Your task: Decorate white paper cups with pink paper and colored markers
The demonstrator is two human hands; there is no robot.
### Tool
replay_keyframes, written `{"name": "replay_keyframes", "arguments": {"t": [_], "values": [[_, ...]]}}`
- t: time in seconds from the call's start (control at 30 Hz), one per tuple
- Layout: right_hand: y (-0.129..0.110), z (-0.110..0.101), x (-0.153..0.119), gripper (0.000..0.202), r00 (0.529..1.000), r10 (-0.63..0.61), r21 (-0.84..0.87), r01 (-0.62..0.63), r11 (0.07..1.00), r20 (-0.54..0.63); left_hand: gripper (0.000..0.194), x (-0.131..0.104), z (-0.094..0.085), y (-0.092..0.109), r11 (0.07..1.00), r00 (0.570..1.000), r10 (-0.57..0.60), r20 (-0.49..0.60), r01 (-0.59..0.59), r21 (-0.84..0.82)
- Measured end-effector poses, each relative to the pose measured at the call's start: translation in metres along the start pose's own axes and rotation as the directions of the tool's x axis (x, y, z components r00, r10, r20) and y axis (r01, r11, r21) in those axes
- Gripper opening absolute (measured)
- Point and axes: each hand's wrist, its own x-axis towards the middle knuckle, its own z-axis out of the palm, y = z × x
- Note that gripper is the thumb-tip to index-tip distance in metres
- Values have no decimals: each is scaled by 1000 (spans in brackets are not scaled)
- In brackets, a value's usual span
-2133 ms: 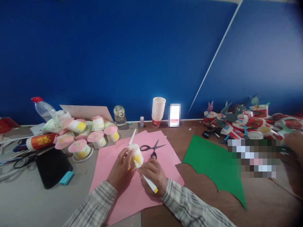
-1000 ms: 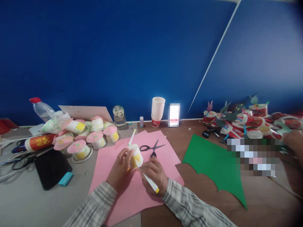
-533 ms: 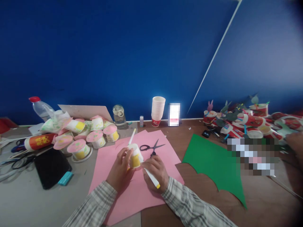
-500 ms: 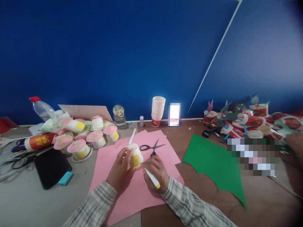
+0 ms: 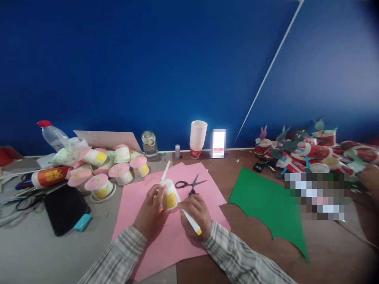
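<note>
A white paper cup (image 5: 168,188) with a yellow patch is tilted over pink paper (image 5: 161,252). My left hand (image 5: 151,209) is closed on the cup's left side. A slim white piece with a yellow end (image 5: 166,169) sticks up beyond those fingers; whether they hold it is unclear. My right hand (image 5: 195,215) grips a white marker (image 5: 192,221) with a yellow end, its other end close to the cup's right side. Black scissors (image 5: 192,185) lie spread on the pink paper, just beyond my right hand.
Decorated cups (image 5: 120,172) and a black tablet (image 5: 65,209) are at left. A cup stack (image 5: 198,136) and glass jar (image 5: 150,148) stand behind. Green paper (image 5: 269,205) lies right, below red cups (image 5: 318,151). Another person's hand (image 5: 370,177) is at the right edge.
</note>
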Motion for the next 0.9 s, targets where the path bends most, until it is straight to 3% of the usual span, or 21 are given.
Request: {"name": "replay_keyframes", "arguments": {"t": [0.2, 0.53, 0.67, 0.9], "values": [[-2, -3, 0, 30, 998, -6, 24, 7, 1000, -59, 79, 1, -2, 0, 1000, 1000, -3, 10, 3, -11], [8, 2, -3, 46, 985, 123, 12, -123, 992, -122, 80, 2, -2, -4, 998, 999, -50, -2, 50, -45], [6, 3, -2, 41, 965, 252, 36, -250, 968, -73, 78, 2, -4, -2, 990, 994, -109, 5, 109, -84], [4, 3, 0, 43, 955, 295, -4, -296, 955, -20, 87, 4, -8, 1, 973, 985, -166, -41, 156, -172]]}}
